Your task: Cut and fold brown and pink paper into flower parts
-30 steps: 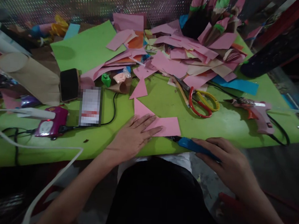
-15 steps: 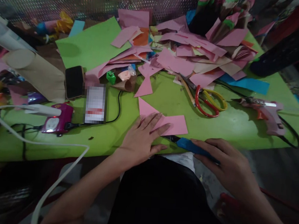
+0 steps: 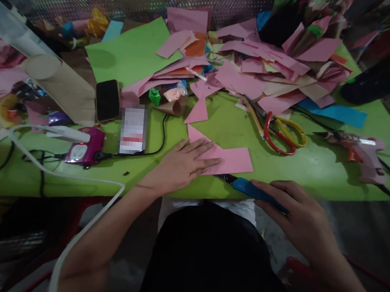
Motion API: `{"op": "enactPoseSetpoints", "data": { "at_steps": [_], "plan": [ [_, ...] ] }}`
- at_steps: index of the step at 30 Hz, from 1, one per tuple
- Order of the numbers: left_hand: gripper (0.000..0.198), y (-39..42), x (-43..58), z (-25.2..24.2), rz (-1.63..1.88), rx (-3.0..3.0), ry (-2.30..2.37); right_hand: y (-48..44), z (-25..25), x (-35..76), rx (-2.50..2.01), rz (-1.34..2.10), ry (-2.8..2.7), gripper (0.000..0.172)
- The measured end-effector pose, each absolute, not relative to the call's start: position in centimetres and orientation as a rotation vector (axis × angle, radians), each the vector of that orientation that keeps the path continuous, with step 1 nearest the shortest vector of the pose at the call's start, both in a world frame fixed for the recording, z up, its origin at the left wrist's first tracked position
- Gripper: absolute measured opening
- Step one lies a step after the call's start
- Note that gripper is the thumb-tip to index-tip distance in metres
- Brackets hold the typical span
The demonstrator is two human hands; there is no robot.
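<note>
Fingers stretched out, my left hand (image 3: 185,165) lies flat on a piece of pink paper (image 3: 236,160) near the table's front edge. Part of the paper is hidden under the fingers. Closed around a blue-handled utility knife (image 3: 250,190), my right hand (image 3: 294,208) is at the table edge. The knife's dark blade end points left, just below the paper's lower edge. Behind the paper lies a smaller pink cut piece (image 3: 199,110) with slanted sides.
Scissors (image 3: 284,134) with red and yellow handles lie beside a pencil (image 3: 255,119). Farther right is a pink glue gun (image 3: 364,151). Pink paper scraps (image 3: 242,80) pile up at the back. A phone (image 3: 107,100) and a purple power adapter (image 3: 86,147) with cords are on the left.
The whole view has shifted, so the table's things appear farther right. My left thumb has drawn in under the hand. The knife stays along the paper's lower edge.
</note>
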State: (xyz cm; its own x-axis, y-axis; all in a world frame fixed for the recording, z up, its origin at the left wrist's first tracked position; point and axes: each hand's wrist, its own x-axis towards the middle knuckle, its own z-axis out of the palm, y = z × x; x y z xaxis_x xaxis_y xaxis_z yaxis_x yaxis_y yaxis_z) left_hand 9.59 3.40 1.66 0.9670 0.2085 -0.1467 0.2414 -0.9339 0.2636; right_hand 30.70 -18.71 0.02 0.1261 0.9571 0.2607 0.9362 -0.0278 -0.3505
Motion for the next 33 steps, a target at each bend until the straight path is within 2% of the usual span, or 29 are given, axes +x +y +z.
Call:
{"op": "enactPoseSetpoints", "data": {
  "at_steps": [33],
  "plan": [
    [0.041, 4.7, 9.6, 1.3, -0.118, 2.870, 0.226, -16.6, 0.2, 28.1, -1.905, 0.150, -1.913, 0.031]
  ]
}}
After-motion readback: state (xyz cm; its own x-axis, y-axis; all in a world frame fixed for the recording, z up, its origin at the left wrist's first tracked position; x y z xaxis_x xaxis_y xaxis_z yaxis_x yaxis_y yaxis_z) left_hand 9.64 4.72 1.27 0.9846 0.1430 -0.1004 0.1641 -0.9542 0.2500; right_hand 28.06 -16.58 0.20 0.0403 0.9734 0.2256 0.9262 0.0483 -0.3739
